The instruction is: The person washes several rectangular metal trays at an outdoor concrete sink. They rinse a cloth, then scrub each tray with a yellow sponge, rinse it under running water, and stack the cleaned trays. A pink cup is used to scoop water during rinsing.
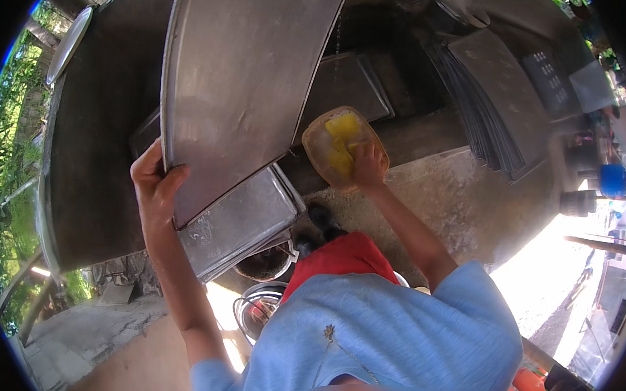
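My left hand (159, 183) grips the left rim of a large metal sheet tray (244, 84), thumb on its face. The tray is tilted up, and its top runs out of view. To the right, a squarish plastic tub (315, 163) contains cloudy, sudsy water and a yellow sponge (342, 143). My right hand (369, 166) reaches over the tub's near side, its fingers down on the sponge and partly hidden by it and the suds. Below the raised tray lies a stack of metal trays (241, 218).
A leaning stack of metal trays (496, 99) stands at the right of the dark counter (102, 129). Another tray (346, 87) lies flat behind the tub. A bucket (263, 262) and a metal pot (255, 310) are by my feet. A pale disc-shaped lid or plate (70, 46) is at the far left.
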Available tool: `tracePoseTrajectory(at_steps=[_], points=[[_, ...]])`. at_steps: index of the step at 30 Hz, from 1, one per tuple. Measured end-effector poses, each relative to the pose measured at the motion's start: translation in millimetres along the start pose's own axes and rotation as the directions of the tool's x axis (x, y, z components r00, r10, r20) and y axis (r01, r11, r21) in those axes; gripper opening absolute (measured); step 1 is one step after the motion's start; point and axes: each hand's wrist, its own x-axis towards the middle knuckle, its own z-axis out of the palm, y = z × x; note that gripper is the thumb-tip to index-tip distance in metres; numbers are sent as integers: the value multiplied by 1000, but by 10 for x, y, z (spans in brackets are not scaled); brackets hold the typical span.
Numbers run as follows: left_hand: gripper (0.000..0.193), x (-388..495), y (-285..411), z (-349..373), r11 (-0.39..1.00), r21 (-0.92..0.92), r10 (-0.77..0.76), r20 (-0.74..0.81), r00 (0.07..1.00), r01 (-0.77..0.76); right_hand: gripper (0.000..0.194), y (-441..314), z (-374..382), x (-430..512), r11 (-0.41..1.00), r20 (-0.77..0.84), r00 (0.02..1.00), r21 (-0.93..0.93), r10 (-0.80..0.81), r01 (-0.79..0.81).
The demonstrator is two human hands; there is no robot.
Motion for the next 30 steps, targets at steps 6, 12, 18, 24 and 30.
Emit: tracePoseTrajectory(at_steps=[6,12,18,24,30], points=[[54,1018,-743,1227,863,342,205,435,877,-372,49,-164,-13,190,995,106,994,100,-8,-3],[48,1235,-2103,1914,662,553,111,597,795,-507,51,-36,-12,238,925,-21,1000,381,9,0],[46,872,-2148,1867,590,763,-87,386,918,-265,37,-32,-285,376,887,-361,902,299,-237,352],[41,19,-1739,258,611,777,284,-395,874,152,34,-926,-742,415,589,-238,928,720,-287,367],[27,-1353,-1993,-1030,173,634,192,-772,606,753,39,-2138,-370,123,185,-65,200,187,-978,965]])
